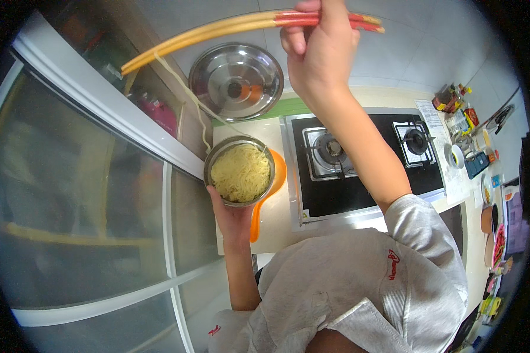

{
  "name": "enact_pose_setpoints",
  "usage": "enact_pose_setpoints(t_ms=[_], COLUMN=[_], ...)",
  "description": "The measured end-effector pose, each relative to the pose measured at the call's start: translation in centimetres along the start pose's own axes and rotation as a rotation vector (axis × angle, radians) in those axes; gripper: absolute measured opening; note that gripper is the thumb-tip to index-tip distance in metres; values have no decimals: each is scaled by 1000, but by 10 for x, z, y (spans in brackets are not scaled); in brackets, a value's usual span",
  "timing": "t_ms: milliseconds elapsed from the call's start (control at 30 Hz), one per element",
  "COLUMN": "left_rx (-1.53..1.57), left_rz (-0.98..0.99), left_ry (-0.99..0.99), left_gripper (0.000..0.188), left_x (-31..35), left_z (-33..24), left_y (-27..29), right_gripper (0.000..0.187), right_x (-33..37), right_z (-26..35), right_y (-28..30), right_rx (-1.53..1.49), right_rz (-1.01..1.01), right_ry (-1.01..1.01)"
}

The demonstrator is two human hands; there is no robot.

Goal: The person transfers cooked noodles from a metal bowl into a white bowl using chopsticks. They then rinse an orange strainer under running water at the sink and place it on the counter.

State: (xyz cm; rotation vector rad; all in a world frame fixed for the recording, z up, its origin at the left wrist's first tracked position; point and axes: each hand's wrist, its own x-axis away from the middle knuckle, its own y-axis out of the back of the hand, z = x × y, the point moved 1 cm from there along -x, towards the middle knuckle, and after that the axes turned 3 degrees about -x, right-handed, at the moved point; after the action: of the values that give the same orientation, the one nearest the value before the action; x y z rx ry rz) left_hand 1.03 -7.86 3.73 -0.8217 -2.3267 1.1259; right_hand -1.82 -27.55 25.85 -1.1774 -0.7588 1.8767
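Observation:
My right hand [321,50], raised high, grips a pair of long wooden chopsticks [218,31] with red upper ends. Their tips point to the left, and a few noodle strands [185,88] dangle from them down toward a metal bowl [208,170]. Pale yellow noodles [239,172] fill that bowl. My left hand [232,219] holds the bowl by its near side, fingers wrapped round the wall and partly hidden. One strand hangs over the bowl's left rim. Beneath the bowl's right side shows an orange ladle-like utensil [278,173] with its handle toward me.
A shiny metal lid [235,81] leans against the tiled wall behind the bowl. To the right lies a black two-burner gas hob [359,194]. Bottles and jars [465,115] crowd the far right counter. A white-framed glass sliding door [100,117] stands close on the left.

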Motion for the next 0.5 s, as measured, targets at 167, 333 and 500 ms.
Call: enact_pose_setpoints(t_ms=[167, 333, 500], left_rx=[36, 71, 48], left_rz=[-17, -8, -23], left_ry=[-28, -30, -75], left_gripper=[64, 65, 65], left_x=[-6, -6, -6], left_z=[4, 0, -1], left_y=[-4, -10, -6], right_gripper=[45, 10, 8], right_x=[45, 70, 60], right_z=[2, 0, 28], right_y=[34, 76, 54], right_rx=[355, 832, 1050], right_rz=[204, 903, 925], right_ry=[-45, 134, 355])
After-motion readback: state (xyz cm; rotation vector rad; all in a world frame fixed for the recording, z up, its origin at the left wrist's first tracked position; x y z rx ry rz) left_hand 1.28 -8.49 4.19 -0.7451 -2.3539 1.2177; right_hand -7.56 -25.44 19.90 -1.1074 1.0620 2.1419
